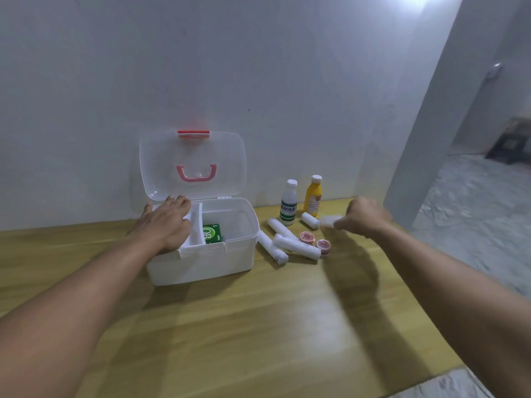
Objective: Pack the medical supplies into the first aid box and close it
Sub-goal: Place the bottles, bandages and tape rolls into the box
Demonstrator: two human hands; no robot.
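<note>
First aid box [207, 259] on wooden table [258, 326], lid up. L hand [166, 222] flat, fingers spread, on its tray. R hand [365, 215], right of box, pinches a small clear packet [330, 220] over bandage rolls [296, 246].

Bare forearms, no sleeves, no jewellery

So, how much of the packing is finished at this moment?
Only the start. The green packet already lies inside the open first aid box. The left hand rests on its inner tray; the right hand has a small blurred white item in its grip. Two bottles, the bandage rolls and two tape rolls remain on the table; the lid is open.
</note>
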